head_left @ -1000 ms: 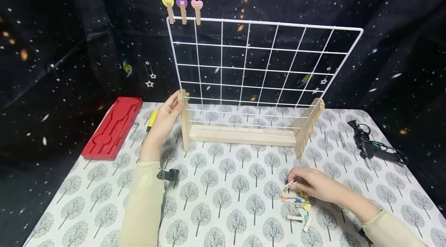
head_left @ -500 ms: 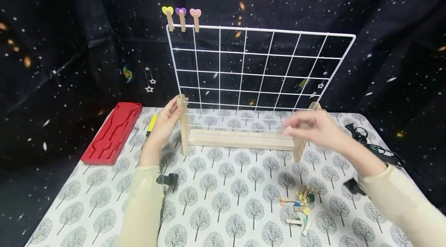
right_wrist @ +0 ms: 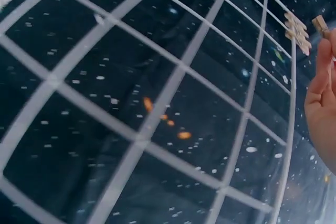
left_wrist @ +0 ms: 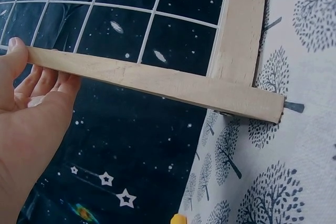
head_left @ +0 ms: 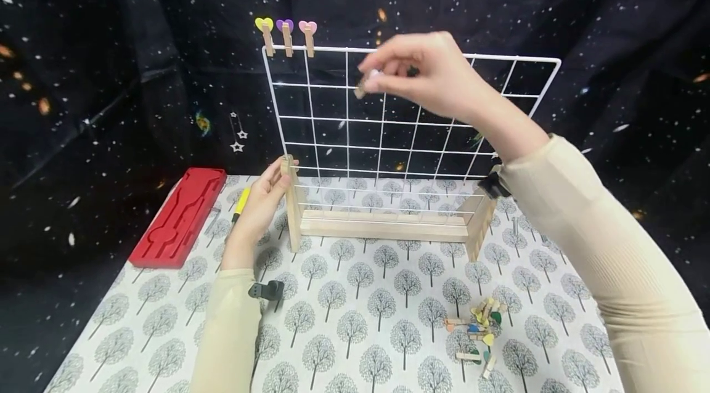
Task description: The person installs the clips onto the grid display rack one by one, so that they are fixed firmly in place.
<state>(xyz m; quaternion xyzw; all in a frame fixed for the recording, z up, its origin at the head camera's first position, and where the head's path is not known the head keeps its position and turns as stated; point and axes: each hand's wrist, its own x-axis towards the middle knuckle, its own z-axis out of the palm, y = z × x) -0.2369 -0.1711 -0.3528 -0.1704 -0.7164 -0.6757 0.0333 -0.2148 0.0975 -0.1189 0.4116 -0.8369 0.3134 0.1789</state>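
My left hand (head_left: 257, 208) grips the left wooden upright (head_left: 294, 211) of a stand, thumb on the near side and fingers behind it. That upright (left_wrist: 147, 81) crosses the left wrist view. A white wire grid (head_left: 347, 117) rises from the stand. Clipped to its top left corner are three clothespins (head_left: 287, 39) with yellow, purple and pink hearts. My right hand (head_left: 429, 76), raised before the grid's upper middle, pinches a small wooden clothespin (head_left: 360, 91). In the right wrist view this clothespin (right_wrist: 319, 23) sticks out past the fingertips; its heart is hidden.
Loose heart clothespins (head_left: 478, 336) lie in a heap on the tree-print cloth at front right. At left are a red moulded tray (head_left: 180, 220), a yellow-handled tool (head_left: 242, 201) and a thin metal piece (head_left: 213, 219). A dark starry backdrop (head_left: 138, 109) hangs behind.
My right hand has taken a clothespin from the heap and lifted it up and leftward, in front of the grid. The left hand keeps its grip on the upright.
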